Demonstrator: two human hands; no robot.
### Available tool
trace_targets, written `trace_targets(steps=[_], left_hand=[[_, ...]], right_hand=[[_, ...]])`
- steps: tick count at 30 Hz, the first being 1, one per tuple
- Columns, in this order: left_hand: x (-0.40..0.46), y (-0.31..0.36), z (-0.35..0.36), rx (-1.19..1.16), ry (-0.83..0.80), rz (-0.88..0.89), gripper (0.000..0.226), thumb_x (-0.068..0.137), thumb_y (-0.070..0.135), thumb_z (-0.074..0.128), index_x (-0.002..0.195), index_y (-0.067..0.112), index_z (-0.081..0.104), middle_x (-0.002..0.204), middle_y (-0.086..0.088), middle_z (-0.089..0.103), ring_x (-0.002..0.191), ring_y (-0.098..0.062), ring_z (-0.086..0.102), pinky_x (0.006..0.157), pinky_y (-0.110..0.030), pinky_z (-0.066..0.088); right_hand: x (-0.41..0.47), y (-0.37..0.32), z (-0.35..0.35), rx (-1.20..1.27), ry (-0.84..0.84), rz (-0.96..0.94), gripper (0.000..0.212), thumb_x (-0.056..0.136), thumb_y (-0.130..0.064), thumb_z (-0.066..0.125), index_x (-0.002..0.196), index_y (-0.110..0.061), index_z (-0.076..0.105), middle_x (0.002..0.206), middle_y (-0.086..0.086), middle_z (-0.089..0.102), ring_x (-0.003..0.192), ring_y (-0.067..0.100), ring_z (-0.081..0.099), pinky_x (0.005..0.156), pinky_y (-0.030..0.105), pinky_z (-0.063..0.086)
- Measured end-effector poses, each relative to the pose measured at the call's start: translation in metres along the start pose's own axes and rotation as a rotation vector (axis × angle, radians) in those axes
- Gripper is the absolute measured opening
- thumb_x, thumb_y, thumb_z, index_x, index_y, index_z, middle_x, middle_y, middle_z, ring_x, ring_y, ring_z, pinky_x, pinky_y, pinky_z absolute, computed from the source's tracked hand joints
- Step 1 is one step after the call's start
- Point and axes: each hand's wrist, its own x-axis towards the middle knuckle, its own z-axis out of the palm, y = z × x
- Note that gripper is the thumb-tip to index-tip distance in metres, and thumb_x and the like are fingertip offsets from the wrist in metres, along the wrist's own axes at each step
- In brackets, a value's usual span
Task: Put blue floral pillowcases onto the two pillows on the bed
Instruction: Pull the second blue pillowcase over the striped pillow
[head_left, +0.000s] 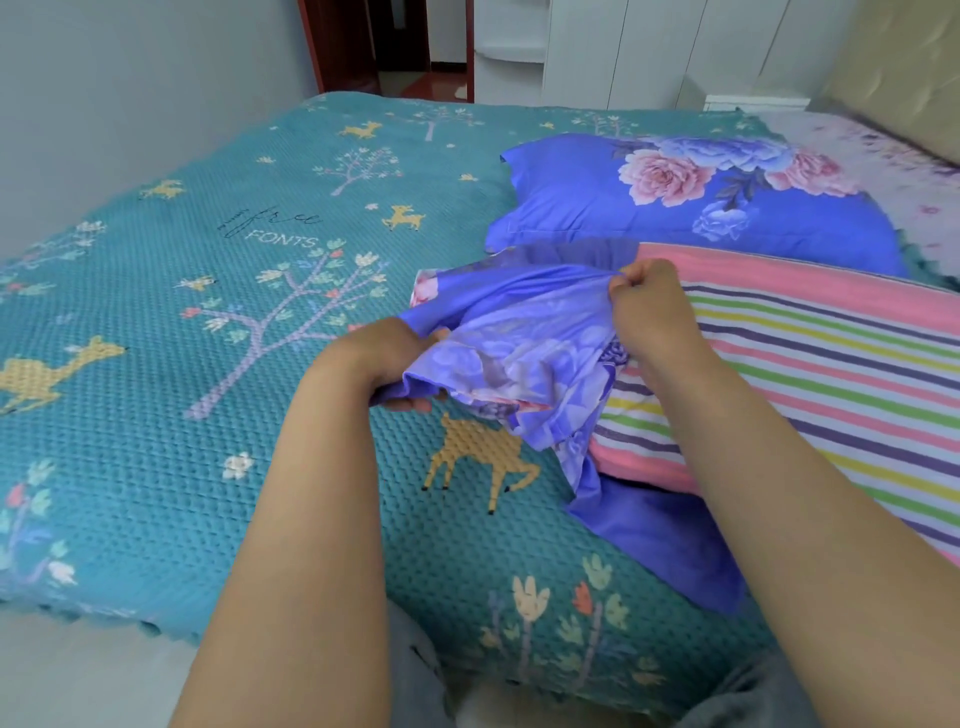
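Head view, left hand and right hand gripping pillowcase edge

The single head-worn camera looked forward and down from close above the person's forearms, across the teal knitted bedspread with deer and tree motifs toward the far doorway, well beyond the fingers.

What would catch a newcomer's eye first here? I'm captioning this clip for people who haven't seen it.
Both hands, left hand and right hand, grip a bunched blue floral pillowcase at the end of a bare striped pillow. Behind it lies a pillow already cased in blue floral fabric, on a teal bedspread with deer.
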Motion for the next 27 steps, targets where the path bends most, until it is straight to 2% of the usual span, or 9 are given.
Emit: trace_targets(steps=[4, 8, 11, 13, 15, 19, 21, 24, 27], left_hand=[[0.002, -0.014, 0.007, -0.074, -0.118, 0.132, 0.017, 0.090, 0.010, 0.057, 0.075, 0.015, 0.064, 0.061, 0.003, 0.063, 0.047, -0.004, 0.059, 0.046, -0.018, 0.051], [0.005, -0.022, 0.011, -0.023, -0.165, 0.252, 0.042, 0.068, 0.048, 0.071, 0.088, 0.011, 0.069, 0.088, 0.002, 0.072, 0.091, -0.016, 0.067, 0.085, -0.035, 0.053], [-0.001, -0.020, 0.023, 0.129, -0.089, 0.328, 0.034, 0.076, 0.048, 0.072, 0.084, 0.017, 0.061, 0.082, 0.008, 0.064, 0.076, -0.008, 0.057, 0.063, -0.024, 0.044], [-0.002, -0.020, 0.028, 0.018, -0.069, 0.384, 0.047, 0.072, 0.047, 0.075, 0.106, 0.017, 0.062, 0.102, 0.006, 0.066, 0.092, -0.008, 0.060, 0.074, -0.024, 0.046], [-0.001, -0.023, 0.028, -0.044, -0.064, 0.389, 0.049, 0.071, 0.054, 0.071, 0.101, 0.017, 0.064, 0.095, 0.006, 0.068, 0.089, -0.009, 0.061, 0.077, -0.026, 0.048], [0.005, -0.027, 0.016, -0.186, 0.067, 0.165, 0.055, 0.093, 0.055, 0.041, 0.075, 0.008, 0.064, 0.077, -0.008, 0.066, 0.070, -0.020, 0.061, 0.068, -0.026, 0.051], [0.010, -0.033, 0.012, -0.248, 0.083, 0.081, 0.042, 0.097, 0.039, 0.045, 0.070, 0.011, 0.058, 0.066, -0.007, 0.056, 0.056, -0.016, 0.049, 0.046, -0.017, 0.041], [0.020, -0.041, 0.009, -0.443, -0.018, 0.037, 0.017, 0.090, 0.017, 0.057, 0.074, 0.017, 0.059, 0.057, -0.001, 0.046, 0.049, -0.010, 0.035, 0.046, -0.018, 0.027], [0.037, -0.048, 0.002, -0.409, 0.147, 0.074, 0.021, 0.087, 0.012, 0.061, 0.066, 0.017, 0.058, 0.037, 0.012, 0.045, 0.042, -0.004, 0.037, 0.039, -0.014, 0.026]], right_hand=[[-0.020, -0.014, 0.002, -0.421, -0.157, -0.204, 0.031, 0.099, -0.045, 0.032, 0.097, -0.017, 0.044, 0.081, 0.005, 0.049, 0.081, 0.030, 0.053, 0.065, 0.031, 0.032], [-0.025, -0.036, 0.010, -0.882, -0.138, -0.235, 0.065, 0.084, -0.076, 0.026, 0.100, -0.018, 0.052, 0.106, 0.012, 0.056, 0.106, 0.032, 0.053, 0.078, 0.038, 0.038], [-0.016, -0.059, 0.031, -1.064, -0.177, -0.539, 0.082, 0.074, -0.077, 0.047, 0.128, -0.017, 0.047, 0.133, 0.013, 0.042, 0.125, 0.033, 0.038, 0.100, 0.045, 0.033], [-0.009, -0.069, 0.055, -1.087, -0.403, -0.620, 0.076, 0.076, -0.068, 0.056, 0.130, -0.014, 0.048, 0.132, 0.013, 0.044, 0.125, 0.032, 0.040, 0.100, 0.042, 0.036], [-0.003, -0.073, 0.078, -1.121, -0.538, -0.633, 0.055, 0.083, -0.055, 0.060, 0.121, -0.015, 0.057, 0.125, 0.012, 0.055, 0.118, 0.031, 0.049, 0.091, 0.036, 0.042], [0.009, -0.075, 0.101, -1.031, -0.517, -0.644, 0.021, 0.093, -0.039, 0.052, 0.094, -0.021, 0.062, 0.110, 0.005, 0.063, 0.107, 0.027, 0.056, 0.074, 0.028, 0.034], [0.011, -0.076, 0.104, -0.850, -0.477, -0.579, 0.024, 0.095, -0.038, 0.049, 0.083, -0.020, 0.058, 0.101, 0.006, 0.061, 0.103, 0.028, 0.056, 0.072, 0.028, 0.034], [0.016, -0.070, 0.105, -0.718, -0.365, -0.513, 0.027, 0.097, -0.037, 0.046, 0.099, -0.014, 0.060, 0.107, 0.009, 0.063, 0.102, 0.028, 0.056, 0.073, 0.030, 0.035], [0.021, -0.062, 0.106, -0.820, -0.334, -0.583, 0.037, 0.092, -0.051, 0.048, 0.104, -0.017, 0.057, 0.111, 0.009, 0.063, 0.104, 0.029, 0.056, 0.071, 0.031, 0.034]])
